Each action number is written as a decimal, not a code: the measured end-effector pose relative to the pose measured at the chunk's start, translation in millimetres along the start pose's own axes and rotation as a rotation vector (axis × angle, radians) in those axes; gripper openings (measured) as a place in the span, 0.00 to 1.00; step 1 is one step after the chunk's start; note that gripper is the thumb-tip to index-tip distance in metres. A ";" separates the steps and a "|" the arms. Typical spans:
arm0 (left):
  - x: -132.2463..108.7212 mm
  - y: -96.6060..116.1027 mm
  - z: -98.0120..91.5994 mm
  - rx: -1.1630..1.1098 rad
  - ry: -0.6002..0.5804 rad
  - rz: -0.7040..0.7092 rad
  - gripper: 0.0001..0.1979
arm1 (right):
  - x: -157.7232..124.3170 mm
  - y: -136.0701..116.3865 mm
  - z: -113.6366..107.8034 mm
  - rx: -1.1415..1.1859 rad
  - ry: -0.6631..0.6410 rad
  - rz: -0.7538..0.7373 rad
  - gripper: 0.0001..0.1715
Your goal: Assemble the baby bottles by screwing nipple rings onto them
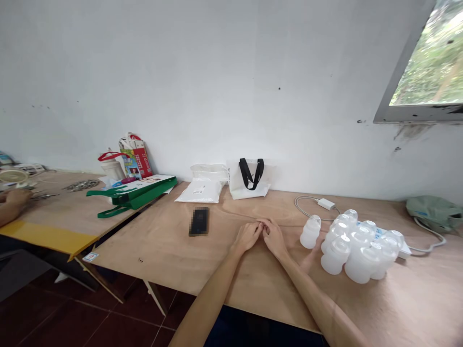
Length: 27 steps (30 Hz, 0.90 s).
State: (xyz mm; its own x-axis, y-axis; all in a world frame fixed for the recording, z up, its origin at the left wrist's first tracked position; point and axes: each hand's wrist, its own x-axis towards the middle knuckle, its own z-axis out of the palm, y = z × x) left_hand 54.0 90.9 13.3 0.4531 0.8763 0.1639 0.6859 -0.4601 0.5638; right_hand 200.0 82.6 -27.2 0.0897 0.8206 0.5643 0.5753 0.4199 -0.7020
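My left hand [249, 236] and my right hand [273, 237] rest palm down on the wooden table, their fingertips meeting in front of me. The fingers are loosely bent, and I see nothing held in either hand. To the right of my right hand stands one translucent white plastic bottle [310, 232] with a clear domed top. Farther right, several similar bottles [361, 260] stand in a tight cluster. A black phone-like object [198, 221], partly pixelated, lies to the left of my left hand.
Along the wall are a white plastic package [200, 190], a white bag with black handles [249, 185], a cable with a white adapter [326, 204] and a grey-green cap [432, 212]. Leftward, a green bag [133, 195] lies on another table, where another person's hand [16, 200] shows.
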 end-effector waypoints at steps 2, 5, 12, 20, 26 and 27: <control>0.5 -0.2 0.4 -0.005 -0.005 0.025 0.29 | 0.5 -0.4 2.4 -0.001 0.040 -0.039 0.21; -1.2 1.4 1.3 -0.007 -0.026 0.056 0.30 | 0.9 1.0 4.4 -0.015 0.092 -0.070 0.16; -7.2 4.6 0.7 -0.001 -0.025 0.051 0.35 | 0.1 3.6 3.3 -0.091 0.175 -0.096 0.08; -9.7 7.0 -4.5 -0.042 -0.037 0.096 0.35 | -2.3 7.6 -3.0 -0.155 0.187 -0.120 0.11; -0.8 -2.8 2.9 -0.029 -0.054 0.132 0.39 | -2.3 8.4 1.5 -0.095 0.135 -0.180 0.10; 0.3 -4.2 3.7 -0.032 -0.055 0.137 0.39 | -2.0 8.3 1.1 -0.088 0.127 -0.187 0.10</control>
State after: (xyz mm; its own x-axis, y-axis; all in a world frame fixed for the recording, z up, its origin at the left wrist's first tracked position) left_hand 53.3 92.6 7.9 0.5724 0.7960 0.1967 0.5976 -0.5692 0.5647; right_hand 203.7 84.8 -34.6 0.0736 0.6744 0.7347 0.6594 0.5197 -0.5432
